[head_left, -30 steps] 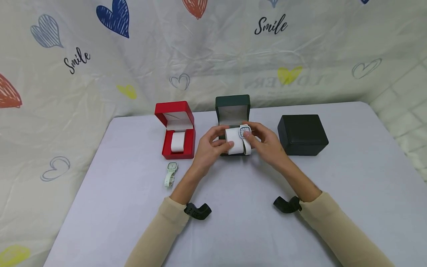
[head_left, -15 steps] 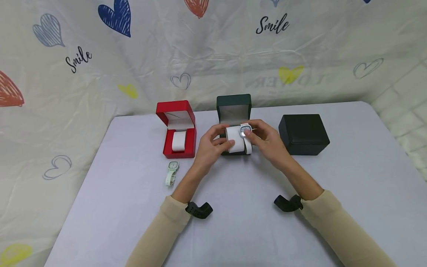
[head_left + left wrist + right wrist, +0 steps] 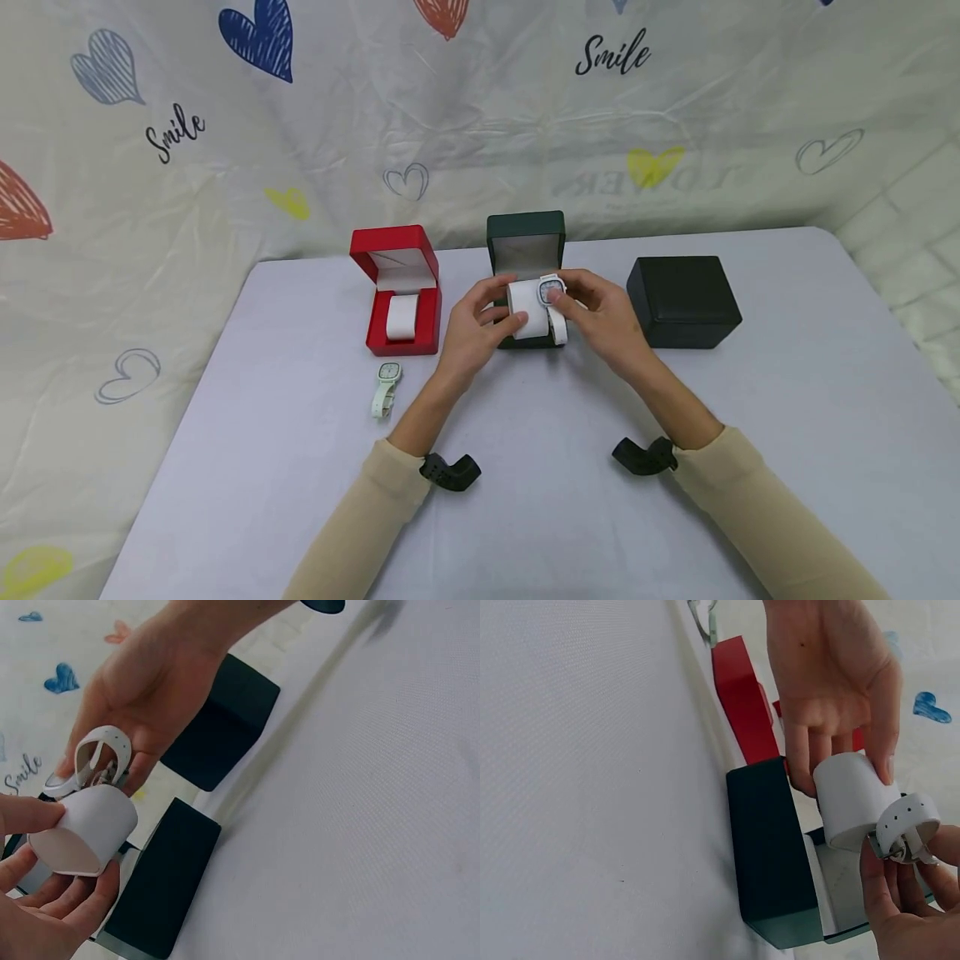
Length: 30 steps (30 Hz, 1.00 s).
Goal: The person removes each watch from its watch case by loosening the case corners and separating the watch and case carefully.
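My left hand [image 3: 472,333] grips a white watch cushion [image 3: 528,308] between thumb and fingers, above the open dark green watch box [image 3: 525,227]. My right hand [image 3: 604,317] pinches a white watch [image 3: 552,290] by its face, thumb on the dial. The watch is at the cushion's right end, its strap [image 3: 557,327] hanging down. In the right wrist view the looped, buckled strap [image 3: 909,817] lies beside the cushion [image 3: 853,796] rather than around it. The left wrist view shows the strap loop [image 3: 112,746] standing just past the cushion's end.
An open red watch box [image 3: 429,327] with a white cushion [image 3: 401,317] inside stands to the left. Before it lies a pale green watch [image 3: 385,390] on the white table [image 3: 540,500]. A closed black box [image 3: 684,302] stands to the right. A printed cloth hangs behind.
Both hands, with the cushion and watch, have risen very slightly relative to the green box. The grips look the same, and the boxes and the pale green watch have stayed put.
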Available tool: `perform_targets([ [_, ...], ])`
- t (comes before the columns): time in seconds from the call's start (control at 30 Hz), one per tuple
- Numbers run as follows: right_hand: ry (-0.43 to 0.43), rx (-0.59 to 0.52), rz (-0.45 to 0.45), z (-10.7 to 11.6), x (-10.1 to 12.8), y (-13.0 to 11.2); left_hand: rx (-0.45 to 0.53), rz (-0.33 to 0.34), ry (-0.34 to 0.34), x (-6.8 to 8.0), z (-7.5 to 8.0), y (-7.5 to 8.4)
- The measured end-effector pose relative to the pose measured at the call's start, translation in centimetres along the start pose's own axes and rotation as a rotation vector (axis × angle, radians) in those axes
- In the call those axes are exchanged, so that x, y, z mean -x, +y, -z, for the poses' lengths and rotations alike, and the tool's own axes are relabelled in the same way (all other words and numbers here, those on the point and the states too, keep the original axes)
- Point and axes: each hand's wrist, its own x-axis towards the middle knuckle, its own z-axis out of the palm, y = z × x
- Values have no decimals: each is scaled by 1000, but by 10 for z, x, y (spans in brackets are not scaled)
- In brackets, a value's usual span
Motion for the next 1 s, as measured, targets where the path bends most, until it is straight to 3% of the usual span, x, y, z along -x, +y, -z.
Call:
perform_targets([
  [0.5, 63, -77, -52, 1, -1, 0, -21, -19, 109, -6, -9, -1],
  [0.67, 91, -77, -59, 5, -2, 0, -28, -55, 118, -8, -13, -2],
  [1.0, 101, -89, -79, -1, 0, 0, -69, -55, 138, -5, -12, -3],
])
